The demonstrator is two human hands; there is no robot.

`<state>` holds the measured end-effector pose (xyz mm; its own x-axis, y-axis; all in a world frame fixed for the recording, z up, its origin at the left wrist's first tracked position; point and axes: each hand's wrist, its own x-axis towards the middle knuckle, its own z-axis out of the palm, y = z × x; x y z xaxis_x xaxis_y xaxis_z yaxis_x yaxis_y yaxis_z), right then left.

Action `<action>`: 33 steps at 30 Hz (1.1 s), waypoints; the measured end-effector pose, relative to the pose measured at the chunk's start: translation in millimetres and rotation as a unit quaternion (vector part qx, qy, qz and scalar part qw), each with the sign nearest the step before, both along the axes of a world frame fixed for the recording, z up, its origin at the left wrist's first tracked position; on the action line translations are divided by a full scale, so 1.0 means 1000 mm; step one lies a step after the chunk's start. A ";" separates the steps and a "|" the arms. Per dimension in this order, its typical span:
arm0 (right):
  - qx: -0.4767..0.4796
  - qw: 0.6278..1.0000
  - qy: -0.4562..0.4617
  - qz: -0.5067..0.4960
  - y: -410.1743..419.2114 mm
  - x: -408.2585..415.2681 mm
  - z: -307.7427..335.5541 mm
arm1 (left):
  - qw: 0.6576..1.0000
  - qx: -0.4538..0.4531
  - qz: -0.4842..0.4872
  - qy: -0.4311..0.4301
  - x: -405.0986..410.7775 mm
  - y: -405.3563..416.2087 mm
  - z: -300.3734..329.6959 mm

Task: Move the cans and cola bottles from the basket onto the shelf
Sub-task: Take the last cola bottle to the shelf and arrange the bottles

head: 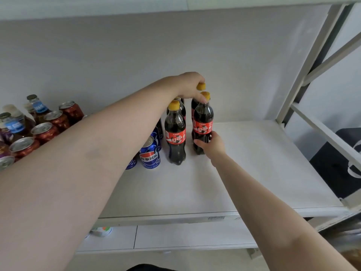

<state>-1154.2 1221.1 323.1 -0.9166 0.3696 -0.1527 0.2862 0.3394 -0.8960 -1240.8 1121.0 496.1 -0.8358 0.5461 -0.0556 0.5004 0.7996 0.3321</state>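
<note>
Several cola bottles with yellow caps and red labels stand on the white shelf (254, 163). My right hand (212, 144) grips the lower body of the front right cola bottle (203, 122), which stands on the shelf. My left hand (190, 87) reaches over the bottles and closes on the yellow cap of a rear cola bottle (201, 86) behind it. Another cola bottle (175, 133) stands free to the left. Blue cola cans (150, 155) stand beside it, partly hidden by my left arm. The basket is out of sight.
Red cans (45, 132) and glass bottles with blue labels (13, 124) fill the shelf's left end. A white frame with diagonal braces (312, 61) closes the right side. The wall lies close behind the bottles. A lower shelf (175, 237) shows below.
</note>
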 end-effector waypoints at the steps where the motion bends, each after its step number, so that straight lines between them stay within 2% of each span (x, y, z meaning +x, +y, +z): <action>1: 0.005 1.000 -0.006 -0.003 0.000 -0.002 -0.001 | 1.000 -0.002 -0.001 0.002 -0.001 0.001 0.000; 19: 0.034 0.999 -0.010 -0.006 -0.004 -0.017 -0.001 | 0.999 0.035 0.016 -0.001 -0.013 -0.004 -0.008; 26: 0.031 0.999 -0.012 0.000 -0.006 -0.010 0.001 | 0.999 0.017 -0.002 0.038 -0.015 -0.008 -0.010; 33: 0.001 0.999 -0.020 -0.027 0.000 0.014 -0.008 | 0.993 0.098 0.020 0.067 0.012 -0.056 -0.007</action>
